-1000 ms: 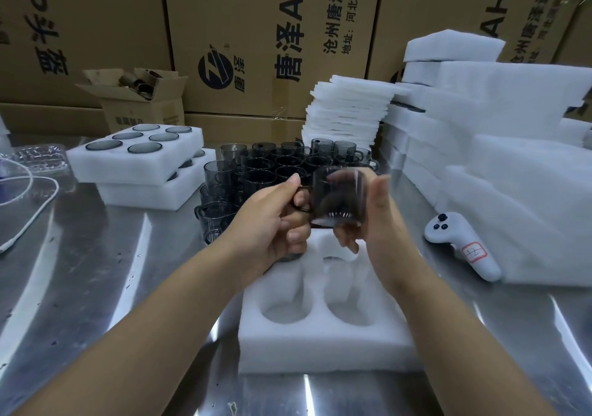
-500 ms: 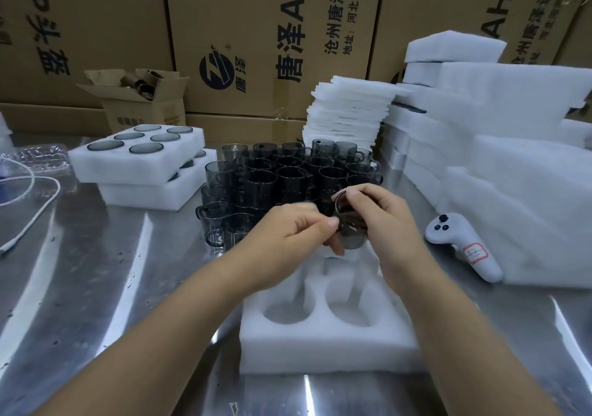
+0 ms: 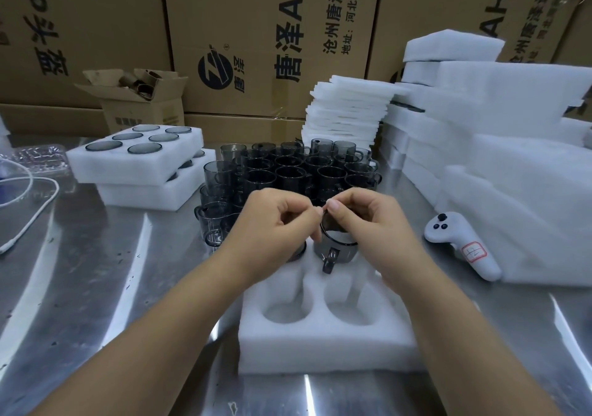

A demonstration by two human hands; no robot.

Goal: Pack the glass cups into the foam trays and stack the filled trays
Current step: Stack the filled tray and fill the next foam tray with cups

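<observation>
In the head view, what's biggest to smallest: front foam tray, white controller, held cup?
Largest: white foam tray with round holes
Then: white plastic handheld controller
Smallest: smoky grey glass cup, partly covered.

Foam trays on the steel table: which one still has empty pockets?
The white foam tray nearest the camera: its two front pockets are bare. The top tray of the left stack shows a grey glass cup in every pocket.

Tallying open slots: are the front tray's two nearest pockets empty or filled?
Empty: in the foam tray, both nearest pockets show only bare white foam.
</observation>
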